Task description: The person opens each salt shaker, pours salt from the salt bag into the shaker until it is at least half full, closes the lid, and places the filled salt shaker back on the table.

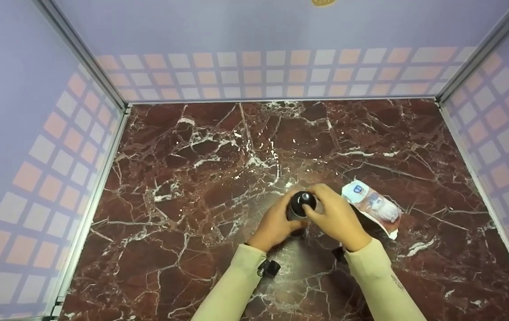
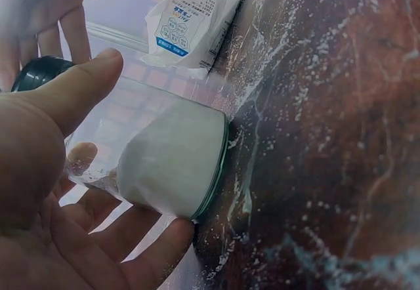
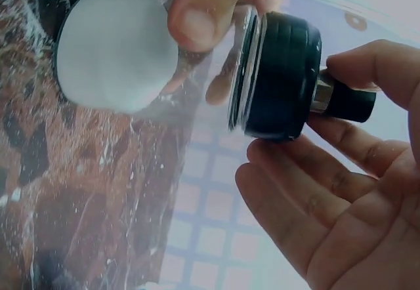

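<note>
A clear glass jar (image 2: 174,155) stands upright on the marble surface, partly filled with white granules heaped to one side. On its mouth sits a black lid (image 3: 282,77) with a small black-topped knob (image 3: 353,100). My left hand (image 1: 277,224) grips the jar's side, thumb and fingers around the glass. At the top, my right hand (image 1: 338,218) holds the lid by its knob between thumb and fingers, several fingertips near the lid's lower rim. To the right of that hand lies a crumpled printed plastic packet (image 1: 377,203).
White grains (image 1: 273,151) are scattered over the dark red marble tabletop (image 1: 156,258), mostly beyond the hands. Purple panels (image 1: 259,26) with pink and white squares enclose the back, left and right sides.
</note>
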Demonstrator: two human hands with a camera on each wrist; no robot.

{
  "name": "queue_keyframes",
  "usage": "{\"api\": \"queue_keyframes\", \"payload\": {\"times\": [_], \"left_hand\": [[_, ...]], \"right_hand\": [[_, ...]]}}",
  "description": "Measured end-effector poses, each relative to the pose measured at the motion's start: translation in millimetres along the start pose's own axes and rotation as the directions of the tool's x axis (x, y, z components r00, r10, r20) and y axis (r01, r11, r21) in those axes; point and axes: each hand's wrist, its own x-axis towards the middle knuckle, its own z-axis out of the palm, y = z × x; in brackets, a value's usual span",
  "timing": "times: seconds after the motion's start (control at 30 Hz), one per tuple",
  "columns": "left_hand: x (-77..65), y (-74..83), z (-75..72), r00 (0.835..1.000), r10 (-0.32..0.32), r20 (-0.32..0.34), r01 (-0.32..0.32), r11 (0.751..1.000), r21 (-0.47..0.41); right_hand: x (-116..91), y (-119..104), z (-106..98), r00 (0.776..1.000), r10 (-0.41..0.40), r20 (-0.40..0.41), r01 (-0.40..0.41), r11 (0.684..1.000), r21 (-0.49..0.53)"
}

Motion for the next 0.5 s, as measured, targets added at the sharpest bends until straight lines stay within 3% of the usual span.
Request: {"api": "queue_keyframes", "payload": {"times": [0.23,0.5], "left_hand": [[-1.2,0.0,-0.8,1.0,0.007,-0.002,-0.007,1.0,0.03],[-1.9,-0.9,0.3,1.0,-0.004,-0.011,0.005,1.0,0.024]], "right_hand": [[0,4,10,0.998,0.059,0.015,-0.06,0.993,0.103],[-8,3,29,0.992,0.064,-0.109,-0.038,0.974,0.224]]}}
